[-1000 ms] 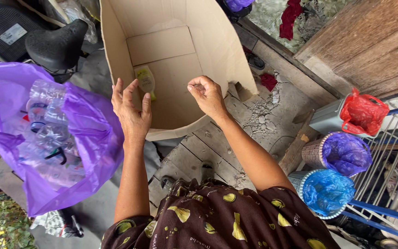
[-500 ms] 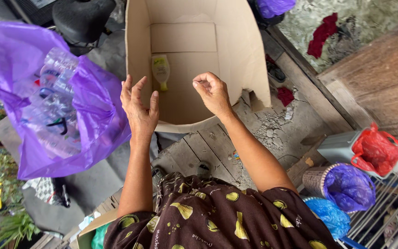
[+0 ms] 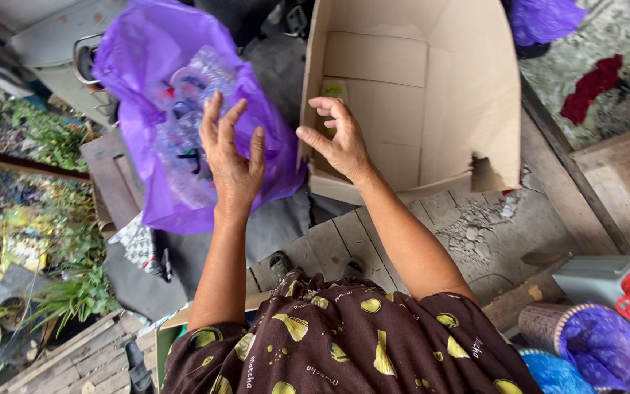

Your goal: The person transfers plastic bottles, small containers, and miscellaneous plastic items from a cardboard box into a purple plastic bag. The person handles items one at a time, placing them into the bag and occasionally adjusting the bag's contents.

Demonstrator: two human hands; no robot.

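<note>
Both hands shifted left toward purple bag (image 3: 147, 80) | left hand (image 3: 233, 157) open over it | right hand (image 3: 337, 138) loosely curled, empty, before upright cardboard box (image 3: 468, 95)

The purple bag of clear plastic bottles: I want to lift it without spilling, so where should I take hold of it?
Probably grip the purple bag by its gathered plastic at the open top edge, coming from the near side where the left hand is raised. The clear bottles bulge its thin sides, which offer no firm hold. Both hands are empty.
</note>
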